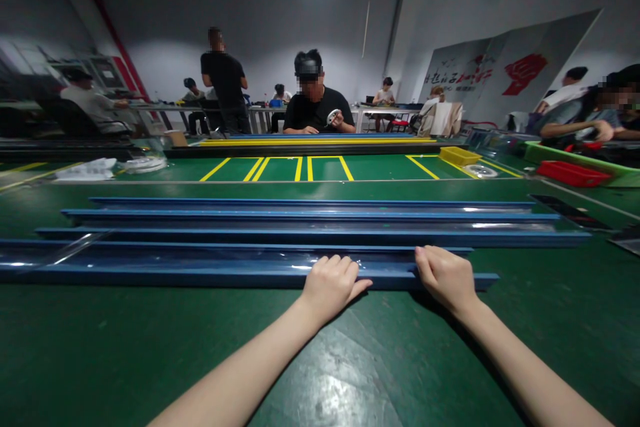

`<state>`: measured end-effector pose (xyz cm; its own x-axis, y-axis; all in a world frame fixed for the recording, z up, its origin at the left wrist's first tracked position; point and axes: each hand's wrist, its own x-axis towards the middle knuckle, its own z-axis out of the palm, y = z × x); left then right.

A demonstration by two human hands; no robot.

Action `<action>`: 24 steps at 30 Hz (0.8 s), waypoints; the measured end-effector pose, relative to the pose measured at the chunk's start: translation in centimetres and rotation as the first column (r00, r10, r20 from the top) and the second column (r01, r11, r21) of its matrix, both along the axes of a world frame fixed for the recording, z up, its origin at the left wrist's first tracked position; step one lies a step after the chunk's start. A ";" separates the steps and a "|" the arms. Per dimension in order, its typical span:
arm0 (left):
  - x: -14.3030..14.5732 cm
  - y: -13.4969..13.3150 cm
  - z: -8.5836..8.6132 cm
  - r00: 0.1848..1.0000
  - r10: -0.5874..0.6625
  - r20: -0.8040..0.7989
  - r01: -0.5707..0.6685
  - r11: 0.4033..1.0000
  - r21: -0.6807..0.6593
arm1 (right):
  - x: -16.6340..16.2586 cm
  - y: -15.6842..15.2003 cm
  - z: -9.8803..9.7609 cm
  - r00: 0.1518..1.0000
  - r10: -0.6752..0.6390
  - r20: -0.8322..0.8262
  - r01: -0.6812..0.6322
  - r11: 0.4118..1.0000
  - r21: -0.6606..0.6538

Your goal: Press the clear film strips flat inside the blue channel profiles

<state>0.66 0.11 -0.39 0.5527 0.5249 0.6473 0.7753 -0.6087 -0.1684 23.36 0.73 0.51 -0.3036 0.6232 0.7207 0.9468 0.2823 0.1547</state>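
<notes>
A long blue channel strip (200,278) with a clear plastic film (280,259) lying in it runs across the green table in front of me. My left hand (330,283) is closed over its near wall, fingers curled into the trough and thumb stretched along the outside. Close to the strip's right end, my right hand (447,275) is closed on the same wall. The fingertips of both hands are mostly hidden. Just behind lie more blue channel strips (320,236), parallel to the held one.
Yellow tape lines (310,168) mark the far table (380,169). A yellow tray (459,157), a red tray (574,173) and a green bin (623,177) stand at the right. Black and yellow strips (320,143) lie before a person (320,110) holding a white ring-shaped object (332,117).
</notes>
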 end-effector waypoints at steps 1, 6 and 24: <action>0.0 0.0 0.0 1.000 0.000 -0.001 0.000 1.000 -0.001 | 0.0 0.0 0.0 1.000 0.000 0.001 0.000 1.000 0.000; -0.3 0.3 0.2 0.999 -0.016 -0.036 0.017 1.000 0.024 | -0.1 0.1 0.1 1.000 -0.028 0.006 0.028 1.000 -0.011; -2.3 3.1 0.8 0.984 -0.114 -0.137 0.103 0.991 -0.084 | -1.2 3.0 0.1 0.998 -0.062 0.022 0.063 0.998 -0.026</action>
<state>-1.67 3.19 0.36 0.6922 0.5018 0.5187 0.6756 -0.7032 -0.2213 22.18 3.72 0.66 -0.2787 0.6603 0.6974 0.9592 0.2270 0.1683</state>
